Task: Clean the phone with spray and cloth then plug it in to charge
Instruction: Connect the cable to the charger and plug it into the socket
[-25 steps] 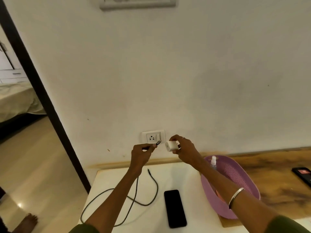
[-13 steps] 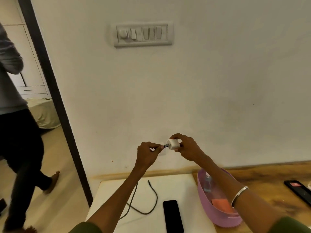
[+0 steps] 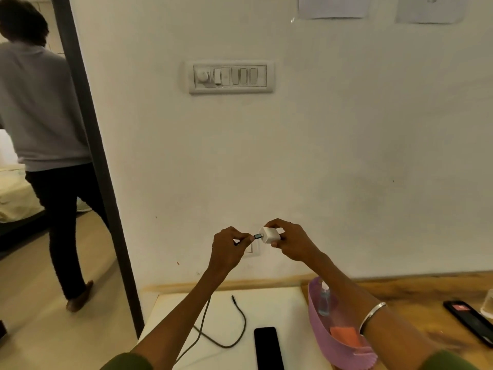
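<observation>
Grey-shirted and seen from behind, another person (image 3: 40, 145) steps through the doorway at far left, cut off by the picture's edge and the dark door frame (image 3: 90, 145). On the white wall sits a switch panel (image 3: 231, 76). Lower down, the left hand (image 3: 229, 249) pinches the metal plug end of the cable (image 3: 226, 340) between thumb and forefinger, its tip touching — or just entering, it is hard to tell — the face of the white charger (image 3: 270, 235). The right hand (image 3: 292, 243) grips that charger with fingers closed around it; its prongs are hidden. Behind both hands a wall socket (image 3: 254, 249) is mostly covered. The cable drops behind the left forearm and loops over the white table (image 3: 288, 311), its free end lying bare. Just right of the loop the black phone (image 3: 268, 348) lies flat, screen dark, its lower end cut off. Next comes a pink basket (image 3: 344, 356) holding a spray bottle (image 3: 324, 300) and an orange cloth (image 3: 345, 336) — both partly hidden by the right forearm. Far right, a second phone (image 3: 469, 320) lies on the wooden surface.
</observation>
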A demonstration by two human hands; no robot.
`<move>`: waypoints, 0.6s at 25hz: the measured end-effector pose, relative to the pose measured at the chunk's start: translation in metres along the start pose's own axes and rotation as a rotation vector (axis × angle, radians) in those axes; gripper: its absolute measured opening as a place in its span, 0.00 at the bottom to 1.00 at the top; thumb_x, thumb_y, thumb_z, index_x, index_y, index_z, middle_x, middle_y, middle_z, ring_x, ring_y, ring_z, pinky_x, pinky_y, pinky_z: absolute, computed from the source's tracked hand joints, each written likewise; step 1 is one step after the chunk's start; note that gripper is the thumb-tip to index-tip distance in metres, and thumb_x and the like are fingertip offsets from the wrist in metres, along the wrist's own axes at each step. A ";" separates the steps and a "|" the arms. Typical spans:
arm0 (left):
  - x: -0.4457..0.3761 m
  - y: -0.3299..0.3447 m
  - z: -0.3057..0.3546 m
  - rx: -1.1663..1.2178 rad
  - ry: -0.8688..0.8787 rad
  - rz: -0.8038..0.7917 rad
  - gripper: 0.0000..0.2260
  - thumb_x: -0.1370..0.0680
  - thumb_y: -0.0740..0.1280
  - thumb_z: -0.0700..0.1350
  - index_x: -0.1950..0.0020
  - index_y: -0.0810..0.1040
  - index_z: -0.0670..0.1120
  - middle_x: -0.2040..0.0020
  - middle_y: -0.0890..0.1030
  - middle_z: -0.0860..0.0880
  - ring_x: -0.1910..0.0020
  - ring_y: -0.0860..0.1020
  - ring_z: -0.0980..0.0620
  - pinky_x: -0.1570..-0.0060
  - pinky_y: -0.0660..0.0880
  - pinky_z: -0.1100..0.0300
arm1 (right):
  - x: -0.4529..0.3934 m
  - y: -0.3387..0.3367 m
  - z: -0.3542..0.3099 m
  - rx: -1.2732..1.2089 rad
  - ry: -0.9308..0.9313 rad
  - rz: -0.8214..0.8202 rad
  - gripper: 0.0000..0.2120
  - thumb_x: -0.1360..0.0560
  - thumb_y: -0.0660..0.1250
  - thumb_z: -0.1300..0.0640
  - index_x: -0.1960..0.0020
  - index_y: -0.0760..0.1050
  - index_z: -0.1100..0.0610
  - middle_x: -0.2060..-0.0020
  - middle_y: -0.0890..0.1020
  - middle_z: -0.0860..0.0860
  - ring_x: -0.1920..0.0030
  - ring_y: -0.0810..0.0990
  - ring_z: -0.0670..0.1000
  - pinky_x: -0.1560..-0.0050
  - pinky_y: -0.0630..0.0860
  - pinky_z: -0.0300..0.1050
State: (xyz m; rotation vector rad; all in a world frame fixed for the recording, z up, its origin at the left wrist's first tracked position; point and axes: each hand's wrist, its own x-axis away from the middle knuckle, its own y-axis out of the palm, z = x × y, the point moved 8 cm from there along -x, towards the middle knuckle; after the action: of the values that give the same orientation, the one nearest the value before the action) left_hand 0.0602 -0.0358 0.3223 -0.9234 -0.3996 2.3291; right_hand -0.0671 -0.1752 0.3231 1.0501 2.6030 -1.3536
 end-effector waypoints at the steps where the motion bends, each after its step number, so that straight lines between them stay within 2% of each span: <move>1: 0.001 0.000 0.000 -0.008 -0.002 -0.006 0.07 0.25 0.74 0.47 0.51 0.88 0.46 0.59 0.82 0.49 0.63 0.75 0.56 0.65 0.68 0.72 | 0.001 0.000 0.000 -0.001 0.005 -0.003 0.22 0.30 0.72 0.66 0.42 0.74 0.47 0.46 0.81 0.48 0.53 0.81 0.46 0.57 0.75 0.38; 6: 0.005 0.000 0.002 -0.020 0.004 -0.015 0.07 0.25 0.74 0.48 0.52 0.88 0.46 0.59 0.81 0.51 0.64 0.76 0.58 0.65 0.68 0.72 | 0.004 0.002 0.001 0.016 0.006 -0.007 0.22 0.30 0.72 0.67 0.41 0.75 0.48 0.46 0.81 0.48 0.51 0.81 0.48 0.54 0.77 0.41; 10: 0.007 -0.001 0.007 -0.095 0.058 -0.029 0.07 0.24 0.73 0.48 0.52 0.88 0.46 0.60 0.79 0.52 0.65 0.74 0.57 0.66 0.65 0.72 | 0.006 0.003 0.001 0.031 0.004 -0.018 0.22 0.30 0.72 0.67 0.41 0.75 0.48 0.47 0.81 0.48 0.52 0.82 0.47 0.60 0.72 0.32; 15: 0.010 -0.003 0.010 -0.156 0.073 -0.054 0.08 0.23 0.72 0.50 0.54 0.88 0.47 0.61 0.76 0.52 0.67 0.71 0.57 0.67 0.63 0.65 | 0.007 0.004 -0.001 0.024 -0.004 -0.033 0.23 0.30 0.71 0.69 0.41 0.76 0.49 0.46 0.81 0.48 0.53 0.81 0.46 0.59 0.73 0.31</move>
State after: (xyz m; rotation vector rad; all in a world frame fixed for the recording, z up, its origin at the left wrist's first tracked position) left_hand 0.0483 -0.0280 0.3257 -1.0550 -0.5747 2.2327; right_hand -0.0700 -0.1693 0.3187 1.0106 2.6198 -1.3955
